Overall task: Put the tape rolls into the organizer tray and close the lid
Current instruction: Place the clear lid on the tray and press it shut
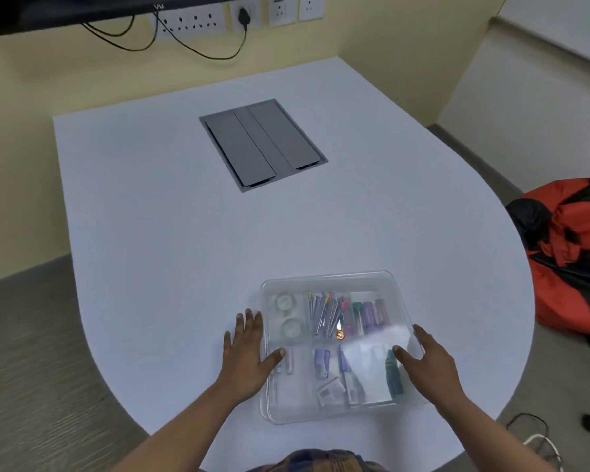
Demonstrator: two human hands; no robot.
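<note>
Clear plastic lid (334, 284) looks seated over the compartmented organizer tray (269, 408) with two tape rolls (288, 316) inside, but your open, flat left hand (246, 356) and right hand (426, 362) could leave a corner unlatched if you press unevenly.

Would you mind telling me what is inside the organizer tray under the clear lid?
Through the lid of the organizer tray: two tape rolls in the far-left compartment, and pens beside them. Glare hides part of the near-right section.

Between the two hands sits the organizer tray (334, 415), clear glossy plastic, its transparent lid (382, 362) catching a white glare near the right hand (426, 364). By the left hand (244, 356), two tape rolls (288, 315) look translucent and shiny. The table (171, 212) underneath is smooth, matt white; the hatch (263, 144) beyond is matt grey.
</note>
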